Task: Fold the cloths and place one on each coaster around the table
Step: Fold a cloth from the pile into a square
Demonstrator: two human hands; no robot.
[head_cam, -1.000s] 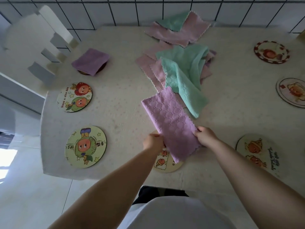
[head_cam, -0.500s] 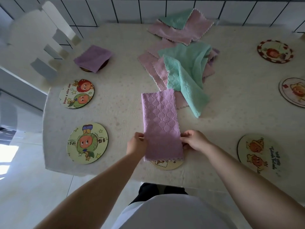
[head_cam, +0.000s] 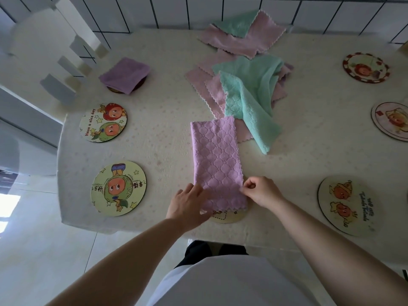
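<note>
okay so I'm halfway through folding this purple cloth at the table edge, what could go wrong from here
1. The purple cloth is a long strip whose near end covers the coaster at the table edge; the next fold could drag the coaster toward the drop.
2. Its far corner overlaps a pink cloth in the loose pile, so lifting that end might pull pile cloths along.
3. Your left hand lies flat on one side while your right hand pinches the other edge; uneven tension may skew the fold.

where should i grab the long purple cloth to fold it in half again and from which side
Take the purple cloth by its two near corners, one from each side. It lies flat as a long strip running away from the person, near end over a coaster. The left hand and right hand are already there, so lifting that end toward the far edge probably halves it.
</note>
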